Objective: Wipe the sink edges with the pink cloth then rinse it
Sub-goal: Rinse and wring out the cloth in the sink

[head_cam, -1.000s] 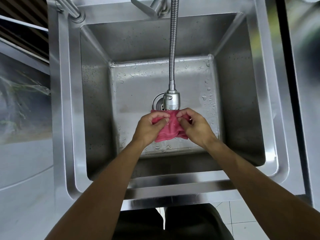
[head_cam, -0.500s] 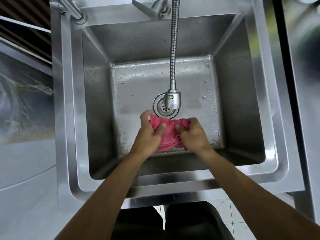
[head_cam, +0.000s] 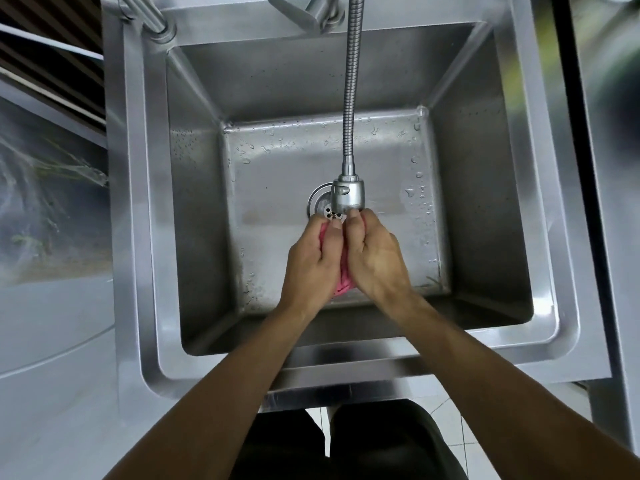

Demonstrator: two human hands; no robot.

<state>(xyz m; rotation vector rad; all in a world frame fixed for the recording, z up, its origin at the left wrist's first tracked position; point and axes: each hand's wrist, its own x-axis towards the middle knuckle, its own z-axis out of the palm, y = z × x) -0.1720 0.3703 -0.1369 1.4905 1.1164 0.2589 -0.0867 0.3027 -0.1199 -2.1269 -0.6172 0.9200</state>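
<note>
The pink cloth [head_cam: 345,279] is bunched tight between both hands over the steel sink's [head_cam: 149,237] basin, and only slivers of it show. My left hand [head_cam: 313,263] and my right hand [head_cam: 375,259] press together around it, fingers closed, just under the spray head [head_cam: 348,197] of the flexible faucet hose [head_cam: 353,81]. The drain [head_cam: 320,204] lies partly hidden behind the spray head. Water drops dot the basin floor. I cannot tell whether water is running.
A faucet lever [head_cam: 298,10] and a second tap [head_cam: 149,15] stand on the back rim. A steel counter [head_cam: 52,323] lies to the left and another steel surface [head_cam: 609,168] to the right. My legs and tiled floor show below the front rim.
My hands have closed in on each other, squeezing the cloth into a tight bundle, and risen back up under the spray head. Far less of the cloth shows than before.
</note>
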